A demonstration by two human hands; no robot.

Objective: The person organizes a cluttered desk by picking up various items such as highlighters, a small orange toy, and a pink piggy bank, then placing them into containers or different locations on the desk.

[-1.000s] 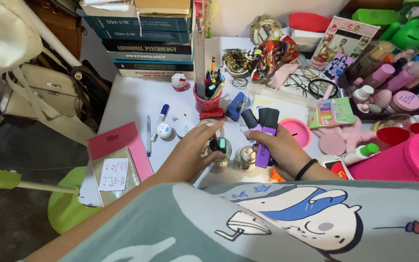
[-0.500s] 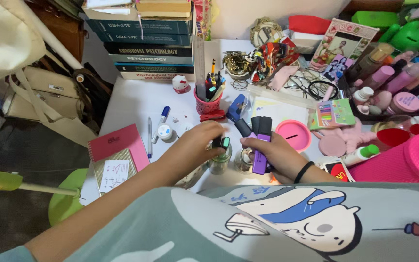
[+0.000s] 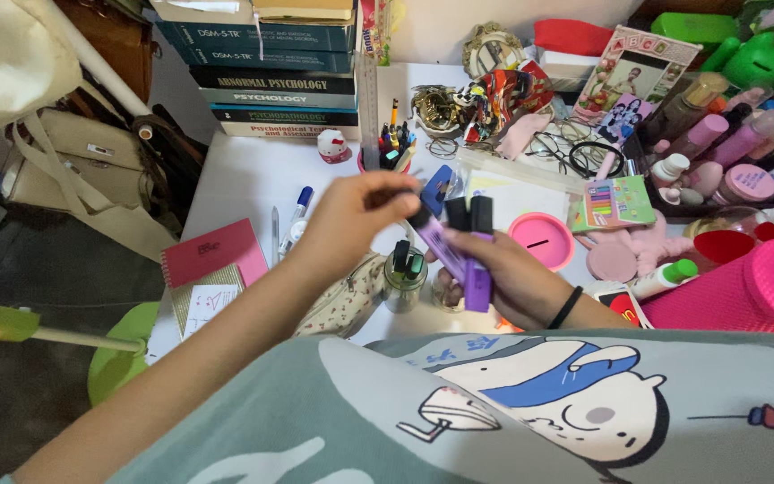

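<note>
My right hand (image 3: 505, 273) grips a bunch of purple highlighters (image 3: 474, 269) with black caps, held upright over the white desk (image 3: 244, 179). My left hand (image 3: 357, 218) is raised above the desk and pinches the black-capped top of one purple highlighter (image 3: 439, 244), which slants out of the bunch. Just below, a small glass jar (image 3: 404, 280) holds two markers, one with a green cap. A second small jar sits right beside it, partly hidden by my right hand.
A pink pen cup (image 3: 388, 157) with pens and a ruler stands behind. Stacked books (image 3: 266, 81) sit at the back left, a pink notebook (image 3: 212, 255) and loose pens (image 3: 290, 220) at left. A pink round box (image 3: 546, 240), bottles (image 3: 718, 152) and a pink container (image 3: 754, 291) crowd the right.
My left hand has left the glass jar, risen and taken hold of one purple highlighter in my right hand's bunch. The camera view shifted slightly.
</note>
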